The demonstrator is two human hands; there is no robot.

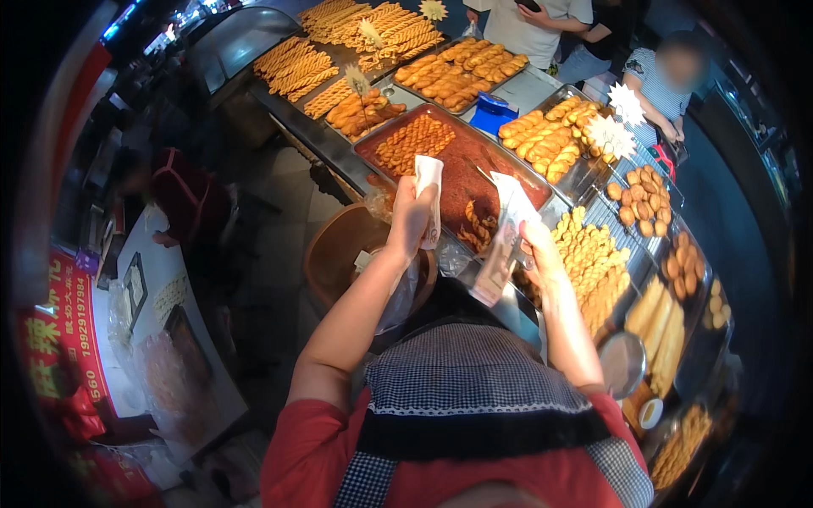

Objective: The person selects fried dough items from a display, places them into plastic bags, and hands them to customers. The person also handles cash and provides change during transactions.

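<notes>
My left hand [408, 219] grips a folded banknote [429, 190] that stands upright from the fingers. In my right hand [540, 244] are several banknotes [498, 260], fanned out and slanting down to the left, with a pale end at the top. Both hands are apart, above a metal tray [546, 190] with reddish crumbs and small twisted dough sticks [413, 145]. Golden dough twists [587, 267] lie to the right of my right hand, partly behind it. A blue box [493, 114] stands beyond the tray.
A brown bin [330, 254] stands below my left forearm. More trays of fried dough [460, 73] cover the stall, with star-shaped signs [611, 136] above some. Several people [664, 89] stand across the counter. At the left, a person [190, 190] is beside a white table [222, 406].
</notes>
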